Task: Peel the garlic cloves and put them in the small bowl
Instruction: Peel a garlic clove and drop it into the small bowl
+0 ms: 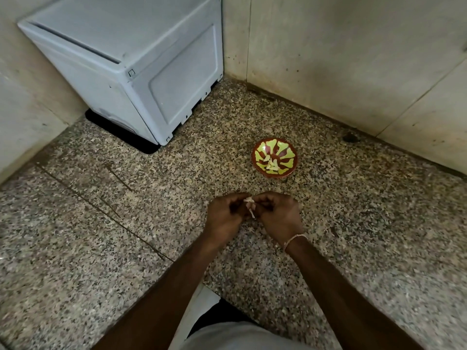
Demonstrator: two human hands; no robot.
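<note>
Peeling mid-task: left hand (pixel 225 215) and right hand (pixel 276 214) both pinch one clove (pixel 249 205), skin partly off; several peeled cloves already in bowl (pixel 274 157), far right.

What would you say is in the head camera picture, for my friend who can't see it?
Two hands, left hand and right hand, pinch a garlic clove between them above a speckled stone counter. Just beyond sits a small red and yellow bowl holding a few peeled cloves; a grey appliance stands in the far left corner.
</note>
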